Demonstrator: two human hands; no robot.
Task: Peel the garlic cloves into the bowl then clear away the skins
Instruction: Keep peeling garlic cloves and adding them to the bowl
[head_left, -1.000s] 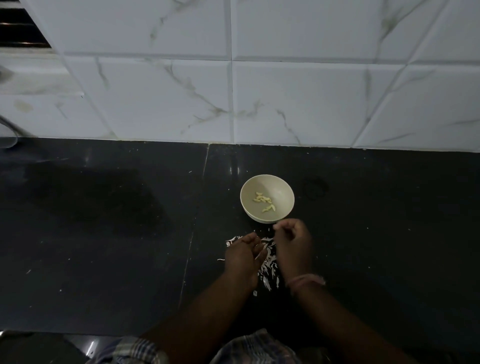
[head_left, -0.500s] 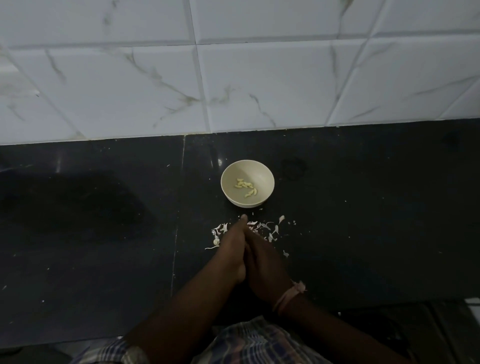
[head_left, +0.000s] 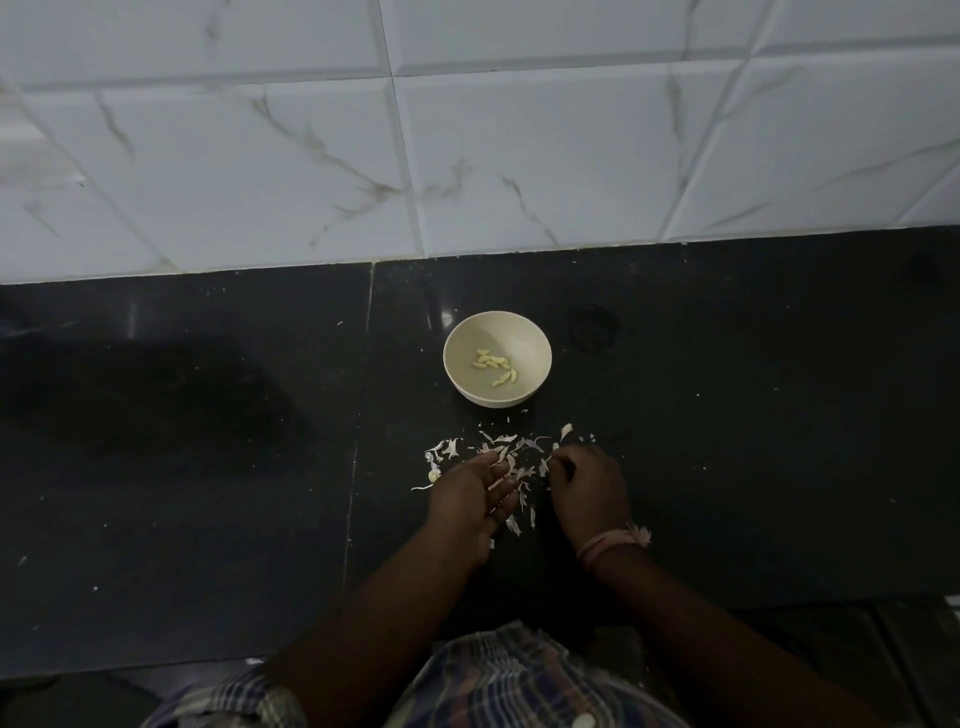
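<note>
A small cream bowl (head_left: 522, 338) stands on the black counter (head_left: 727, 441), and several peeled garlic cloves (head_left: 493, 365) lie in its bottom. Just in front of it, white garlic skins (head_left: 506, 446) are scattered across the counter. My left hand (head_left: 470, 501) rests on its edge at the left of the pile, fingers straight, palm facing right, with skins against it. My right hand (head_left: 587, 488) is at the right of the pile, fingers curled, and its fingertips pinch a few skins. A pink thread band circles the right wrist.
A white marble-tiled wall (head_left: 519, 156) rises behind the counter. A seam (head_left: 363, 389) in the counter runs front to back left of the bowl. Tiny skin specks dot the dark surface. The counter's front edge is near my checked shirt (head_left: 519, 680).
My right hand came back from the bowl's rim. Both hands met palm to palm over the skins, then parted to either side of the pile.
</note>
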